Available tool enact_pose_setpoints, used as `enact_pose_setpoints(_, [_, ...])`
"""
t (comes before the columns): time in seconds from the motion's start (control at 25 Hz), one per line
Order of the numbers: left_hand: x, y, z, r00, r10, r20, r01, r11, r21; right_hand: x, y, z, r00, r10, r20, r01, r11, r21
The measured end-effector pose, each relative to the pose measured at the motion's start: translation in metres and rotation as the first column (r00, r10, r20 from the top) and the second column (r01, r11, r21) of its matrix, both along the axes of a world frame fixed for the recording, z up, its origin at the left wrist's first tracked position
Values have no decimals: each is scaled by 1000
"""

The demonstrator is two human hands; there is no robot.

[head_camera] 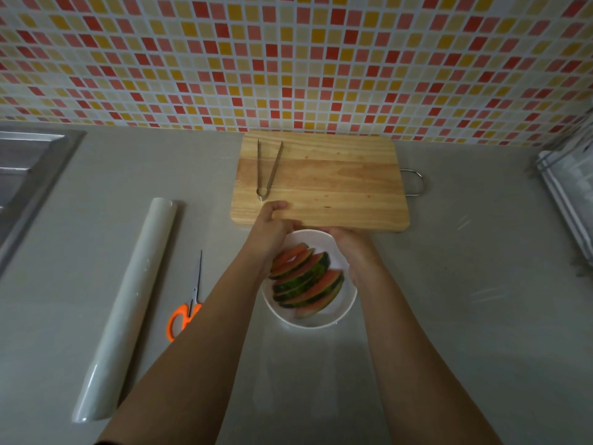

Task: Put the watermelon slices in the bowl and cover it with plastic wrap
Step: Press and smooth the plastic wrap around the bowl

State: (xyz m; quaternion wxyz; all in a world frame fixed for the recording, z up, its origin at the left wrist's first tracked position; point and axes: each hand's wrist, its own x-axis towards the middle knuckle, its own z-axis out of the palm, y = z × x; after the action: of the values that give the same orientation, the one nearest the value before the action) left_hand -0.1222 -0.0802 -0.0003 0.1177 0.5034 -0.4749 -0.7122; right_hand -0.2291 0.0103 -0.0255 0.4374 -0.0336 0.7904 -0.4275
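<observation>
A wall of red, yellow and pink mosaic tiles (288, 59) is backing a grey worktop (465, 284), with a steel sink (25, 175) showing at the far left. A white bowl (348, 303) is sitting just in front of a wooden cutting board (337, 184), and the watermelon slices (308, 281) are lying fanned inside it. The left hand (272, 224) and right hand (351, 244) are reaching over the bowl's far rim, fingers curling downward; whether they are pinching anything cannot be told. A faint clear film (314, 380) is stretching from the bowl toward the person. Metal tongs (268, 168) are resting on the board. A roll of plastic wrap (128, 303) and orange-handled scissors (189, 306) are lying to the left.
</observation>
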Motion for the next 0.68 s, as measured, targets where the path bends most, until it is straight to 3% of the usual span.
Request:
enact_pose_setpoints(0.16, [-4, -1, -3, 997, -50, 62, 48, 998, 32, 0, -5, 0, 997, -40, 64, 37, 998, 49])
enact_pose_setpoints(0.36, [-1, -5, -3, 998, -31, 53, 26, 995, 95, -9, -2, 8, 978, -42, 204, 50, 998, -36])
enact_pose_setpoints(0.52, [11, -12, -5, 1000, 9, -11, -5, 957, 290, -5, 8, 6, 901, -238, 362, 265, 964, -26])
enact_pose_setpoints(0.6, [21, -18, -8, 1000, -4, -24, 9, 969, 248, -7, 17, 5, 937, -258, 236, 272, 962, -27])
enact_pose_setpoints(0.68, [35, -21, -13, 997, 71, -44, -68, 996, 63, -10, 33, 7, 947, -258, -192, 253, 966, -53])
